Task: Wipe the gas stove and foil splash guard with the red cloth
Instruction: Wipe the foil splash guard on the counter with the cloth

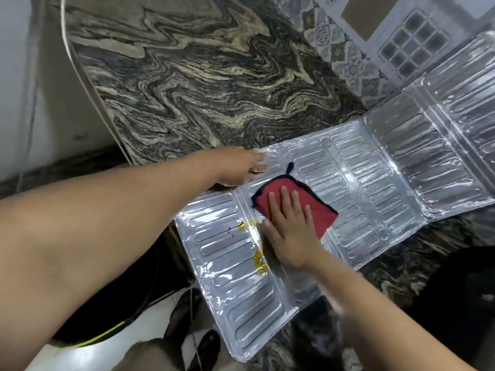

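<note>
**Red cloth flat on the foil guard, both hands down on it**

So the silver embossed foil splash guard [361,183] is lying unfolded across the dark swirly marbled stone surface [201,89], panels spread out from the near left corner all the way up to the right, where the far panels tilt up against the patterned grey wall tiles [348,62]. The near end of it hangs out past the edge of the surface.

The red square cloth with dark trim [302,207] sits on one of the middle panels, with a little dark loop sticking up from its top corner. The right hand [289,228] is lying palm-down on it, fingers straight and spread, pressing it flat against the foil. No curl in that grip at all, just a flat press.

The left hand [241,167] reaches across to the far-left edge of the guard and rests there; the fingers look fairly straight and seem to be holding the sheet down, though the tips are a bit blurred so I can't say more than that.

There are yellow-orange greasy smears [258,257] on the foil just left of the right hand, along a fold line.

Below the edge of the surface there's a pale floor with a black cable with a yellow stripe [112,330] running across it.
</note>
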